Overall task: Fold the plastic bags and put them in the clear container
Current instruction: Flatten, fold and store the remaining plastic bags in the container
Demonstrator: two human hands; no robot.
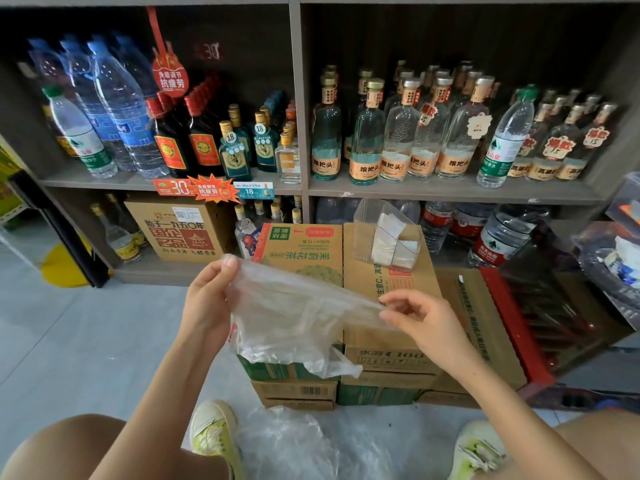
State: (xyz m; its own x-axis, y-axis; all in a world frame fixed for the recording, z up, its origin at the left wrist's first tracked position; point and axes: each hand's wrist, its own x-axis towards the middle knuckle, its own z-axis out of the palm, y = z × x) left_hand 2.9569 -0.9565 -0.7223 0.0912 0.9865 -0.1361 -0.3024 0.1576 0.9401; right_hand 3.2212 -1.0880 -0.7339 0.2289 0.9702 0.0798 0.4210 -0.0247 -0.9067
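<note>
A thin clear plastic bag (291, 317) hangs stretched between my two hands above the cardboard boxes. My left hand (207, 299) pinches its upper left corner, thumb on top. My right hand (422, 320) pinches the bag's right edge between thumb and fingers. The bag's lower part droops over the front of the left box. Behind it, the clear container (384, 233) stands on the right box with several folded white bags inside. More loose clear plastic bags (298, 441) lie on the floor between my feet.
Stacked cardboard boxes (391, 344) serve as the work surface. Shelves (450, 192) of glass and water bottles rise right behind them. A red crate (519, 327) sits to the right. Grey floor opens to the left. My shoes and knees frame the bottom.
</note>
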